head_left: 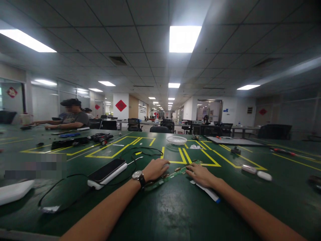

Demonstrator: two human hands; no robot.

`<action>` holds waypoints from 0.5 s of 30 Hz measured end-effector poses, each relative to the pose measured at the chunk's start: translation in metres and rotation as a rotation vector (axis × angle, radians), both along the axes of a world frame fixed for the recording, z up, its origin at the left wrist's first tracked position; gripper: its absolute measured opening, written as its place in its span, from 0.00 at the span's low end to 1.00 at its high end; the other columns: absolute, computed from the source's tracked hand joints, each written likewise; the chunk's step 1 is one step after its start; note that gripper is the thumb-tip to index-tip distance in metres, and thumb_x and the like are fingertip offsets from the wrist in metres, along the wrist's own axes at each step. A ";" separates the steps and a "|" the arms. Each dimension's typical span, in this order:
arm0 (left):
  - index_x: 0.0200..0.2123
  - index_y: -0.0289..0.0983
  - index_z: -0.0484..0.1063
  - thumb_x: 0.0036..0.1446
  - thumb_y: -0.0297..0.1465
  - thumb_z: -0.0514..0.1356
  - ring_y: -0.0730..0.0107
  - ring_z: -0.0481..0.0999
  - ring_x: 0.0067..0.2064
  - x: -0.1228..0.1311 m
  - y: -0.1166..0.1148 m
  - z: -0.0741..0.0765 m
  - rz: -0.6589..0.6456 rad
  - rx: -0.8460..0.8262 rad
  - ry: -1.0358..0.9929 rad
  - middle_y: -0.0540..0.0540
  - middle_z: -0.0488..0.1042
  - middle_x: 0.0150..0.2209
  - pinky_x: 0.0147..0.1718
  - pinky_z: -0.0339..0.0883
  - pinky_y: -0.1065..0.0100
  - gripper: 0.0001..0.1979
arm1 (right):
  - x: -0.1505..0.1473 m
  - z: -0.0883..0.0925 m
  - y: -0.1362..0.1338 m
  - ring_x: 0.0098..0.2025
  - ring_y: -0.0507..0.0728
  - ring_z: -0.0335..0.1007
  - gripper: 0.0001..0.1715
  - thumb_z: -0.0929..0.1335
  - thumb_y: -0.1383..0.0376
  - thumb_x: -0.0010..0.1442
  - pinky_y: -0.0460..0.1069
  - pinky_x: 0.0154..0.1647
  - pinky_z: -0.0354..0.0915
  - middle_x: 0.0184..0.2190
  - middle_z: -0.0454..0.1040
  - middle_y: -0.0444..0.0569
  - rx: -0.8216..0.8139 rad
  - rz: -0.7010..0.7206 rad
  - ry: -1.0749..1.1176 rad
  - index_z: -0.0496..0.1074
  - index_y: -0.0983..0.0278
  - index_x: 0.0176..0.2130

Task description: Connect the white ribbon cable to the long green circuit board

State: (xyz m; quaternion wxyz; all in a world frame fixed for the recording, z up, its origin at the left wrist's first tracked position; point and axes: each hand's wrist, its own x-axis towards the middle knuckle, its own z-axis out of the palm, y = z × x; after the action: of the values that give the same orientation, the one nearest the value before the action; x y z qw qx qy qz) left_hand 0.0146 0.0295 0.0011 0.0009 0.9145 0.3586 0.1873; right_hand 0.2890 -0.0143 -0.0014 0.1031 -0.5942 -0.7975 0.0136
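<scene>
A long, narrow green circuit board (173, 175) lies slantwise on the dark green table (175, 211) before me. My left hand (156, 169) rests palm-down on its near end and my right hand (200, 174) on its far end. Both have fingers loosely spread, gripping nothing. A black phone on a white power bank (107, 171) lies to the left.

Both bare forearms stretch forward and angle toward each other, the left hand (156, 169) lying palm down with its fingers loosely spread, the right hand (200, 174) also palm down, near it, with fingers pointing to the left.
</scene>
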 end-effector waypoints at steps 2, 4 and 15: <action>0.55 0.40 0.68 0.68 0.38 0.48 0.58 0.69 0.57 0.001 0.000 -0.001 -0.031 -0.002 -0.012 0.43 0.72 0.56 0.55 0.62 0.58 0.18 | -0.004 0.001 0.000 0.60 0.64 0.62 0.31 0.56 0.51 0.69 0.58 0.62 0.56 0.59 0.67 0.59 -0.005 0.145 0.083 0.67 0.66 0.60; 0.55 0.40 0.68 0.67 0.37 0.50 0.59 0.69 0.57 0.004 -0.001 -0.002 -0.085 -0.004 -0.037 0.43 0.71 0.56 0.57 0.61 0.58 0.17 | -0.008 0.003 -0.003 0.59 0.61 0.64 0.28 0.58 0.53 0.68 0.55 0.62 0.57 0.58 0.68 0.56 -0.024 0.270 0.159 0.67 0.64 0.59; 0.63 0.42 0.60 0.66 0.41 0.54 0.56 0.61 0.64 0.020 -0.017 -0.009 -0.308 -0.077 0.039 0.42 0.63 0.64 0.60 0.58 0.54 0.24 | 0.022 0.029 -0.003 0.40 0.61 0.73 0.15 0.65 0.59 0.61 0.51 0.40 0.64 0.38 0.78 0.54 0.141 -0.051 0.051 0.76 0.65 0.41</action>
State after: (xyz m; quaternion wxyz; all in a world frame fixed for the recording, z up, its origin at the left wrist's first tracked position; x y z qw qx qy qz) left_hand 0.0349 0.0123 -0.0078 0.0579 0.9615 0.2209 0.1531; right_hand 0.3105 -0.0177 0.0274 0.1654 -0.6050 -0.7783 -0.0299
